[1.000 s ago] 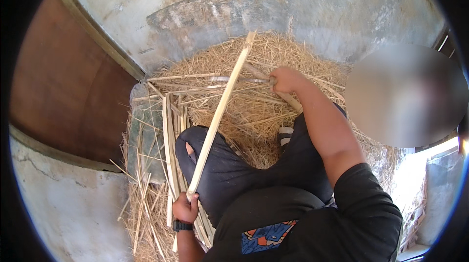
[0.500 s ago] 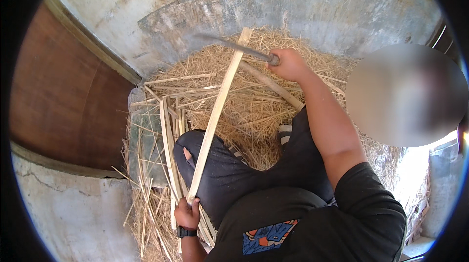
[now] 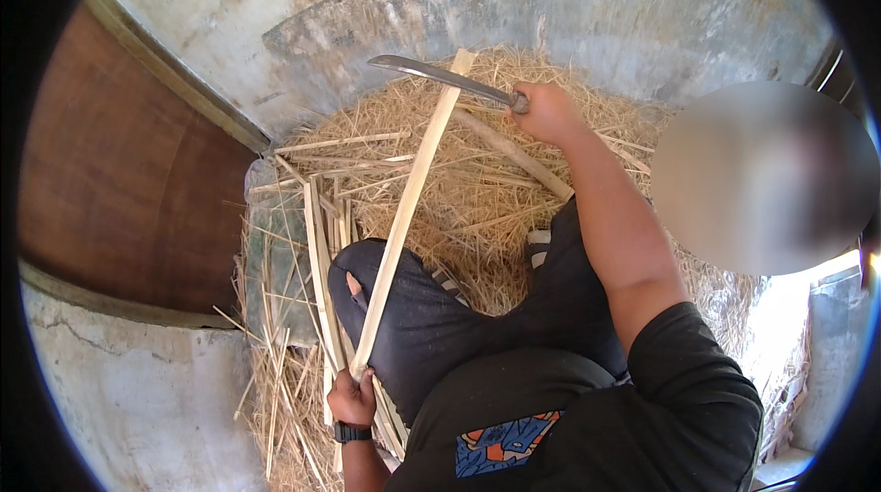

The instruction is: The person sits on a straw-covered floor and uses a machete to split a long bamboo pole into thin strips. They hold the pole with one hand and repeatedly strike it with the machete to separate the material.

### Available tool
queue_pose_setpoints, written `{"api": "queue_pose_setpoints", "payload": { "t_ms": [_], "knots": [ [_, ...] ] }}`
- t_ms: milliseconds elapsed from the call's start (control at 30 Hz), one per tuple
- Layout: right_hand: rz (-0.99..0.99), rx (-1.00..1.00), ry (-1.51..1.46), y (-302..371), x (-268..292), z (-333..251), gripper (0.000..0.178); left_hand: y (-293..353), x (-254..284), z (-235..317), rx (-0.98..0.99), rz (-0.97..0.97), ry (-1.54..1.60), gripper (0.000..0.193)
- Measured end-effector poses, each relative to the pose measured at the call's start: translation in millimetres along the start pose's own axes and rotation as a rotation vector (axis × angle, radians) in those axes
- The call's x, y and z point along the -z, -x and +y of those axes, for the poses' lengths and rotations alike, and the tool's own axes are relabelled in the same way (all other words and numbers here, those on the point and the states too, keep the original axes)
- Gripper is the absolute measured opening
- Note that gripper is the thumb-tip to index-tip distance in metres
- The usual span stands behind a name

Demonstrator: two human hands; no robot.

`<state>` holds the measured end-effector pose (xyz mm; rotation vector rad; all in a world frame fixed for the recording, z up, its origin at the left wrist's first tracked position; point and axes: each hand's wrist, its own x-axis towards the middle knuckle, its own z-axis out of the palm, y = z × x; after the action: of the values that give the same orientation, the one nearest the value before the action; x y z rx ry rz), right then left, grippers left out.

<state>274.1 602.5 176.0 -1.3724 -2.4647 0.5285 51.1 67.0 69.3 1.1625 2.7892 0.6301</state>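
The left hand point(image 3: 351, 397) is grasping the lower end of a long, pale wooden strip point(image 3: 408, 217), its fingers wrapping around it and a black watch point(image 3: 351, 433) circling the wrist below. The strip is slanting up and away past the left knee of the dark trousers point(image 3: 450, 308), its far end showing over the straw point(image 3: 491, 258) near the wall point(image 3: 551, 5). The right hand point(image 3: 549, 114) is clenching the handle of a curved knife point(image 3: 480, 87), whose blade is crossing the strip just below its far end and pointing left; whether blade and wood are touching, I cannot tell. A round stick point(image 3: 517, 157) is lying aslant on the straw, below the right hand, its nearer end just beside the right knee. More split strips point(image 3: 317, 262) are lying left of the left knee, beside a greenish slab point(image 3: 286, 304), and a brown panel point(image 3: 138, 180) is standing farther left.
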Motion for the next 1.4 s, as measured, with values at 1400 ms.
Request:
{"api": "queue_pose_setpoints", "payload": {
  "t_ms": [1400],
  "knots": [
    [0.165, -0.191, -0.351, -5.9, -0.4, 8.4, 0.063, 7.6, 12.2, -14.3, -0.138, 0.011, -0.065, 0.031]
  ]
}}
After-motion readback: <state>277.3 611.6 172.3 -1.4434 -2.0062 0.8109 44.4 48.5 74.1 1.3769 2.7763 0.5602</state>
